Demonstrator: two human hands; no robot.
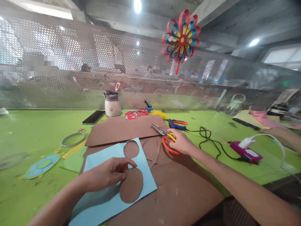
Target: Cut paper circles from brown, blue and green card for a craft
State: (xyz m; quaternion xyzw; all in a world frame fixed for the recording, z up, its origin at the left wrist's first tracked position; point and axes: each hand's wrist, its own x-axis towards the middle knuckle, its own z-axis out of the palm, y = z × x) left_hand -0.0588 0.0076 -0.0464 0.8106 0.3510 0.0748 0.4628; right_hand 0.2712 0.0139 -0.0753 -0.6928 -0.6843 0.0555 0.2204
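My left hand (107,174) hovers low over a light blue sheet of paper (103,160), its fingers loosely bent and thumb and forefinger apart. The thumb is at the upper edge of a brown cardboard oval (131,188) lying flat on the sheet; whether it touches is hard to tell. A smaller brown circle (131,149) lies above that oval. In my right hand (181,142) is a pair of scissors (162,131) with orange and yellow handles, blades pointing up and left over brown cardboard (183,185). Cut outlines show in the cardboard beside the blue sheet.
On the green table (14,131) are a phone (94,117), a white bottle (113,105), a roll of tape (73,139) and a blue paper oval (42,165). A blue glue gun (176,126) and a purple power strip (245,152) with cables lie right. Another person's arm (282,136) reaches in.
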